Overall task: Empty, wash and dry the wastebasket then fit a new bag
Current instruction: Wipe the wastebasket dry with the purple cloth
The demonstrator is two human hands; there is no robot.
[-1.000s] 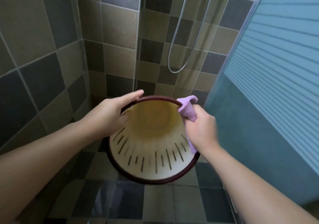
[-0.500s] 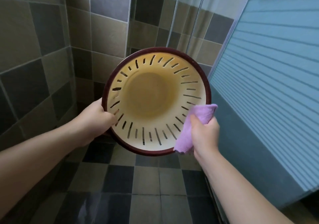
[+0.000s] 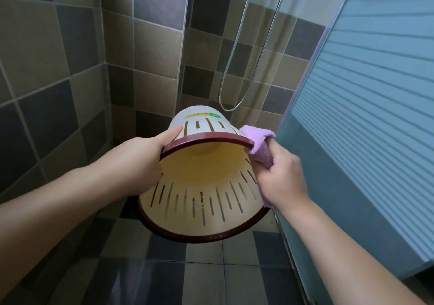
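Observation:
A cream plastic wastebasket (image 3: 202, 201) with slotted sides and a dark red rim is held in the air above the shower floor, tipped with its mouth towards me and its base pointing away. A label strip shows on its outer wall near the base. My left hand (image 3: 143, 161) grips the rim on the left, thumb on the outside. My right hand (image 3: 279, 182) is shut on a folded purple cloth (image 3: 258, 145), pressed against the rim and inner wall on the right. The basket is empty inside.
Tiled walls (image 3: 70, 69) in brown and grey close in at left and ahead. A metal shower hose (image 3: 237, 69) hangs in a loop behind the basket. A frosted blue-striped glass door (image 3: 364, 116) stands to the right. The checkered floor tiles (image 3: 204, 279) look wet.
The basket has tilted and dropped lower, from facing me squarely to showing its outer top wall. My right hand with the cloth moved up to the rim's upper right.

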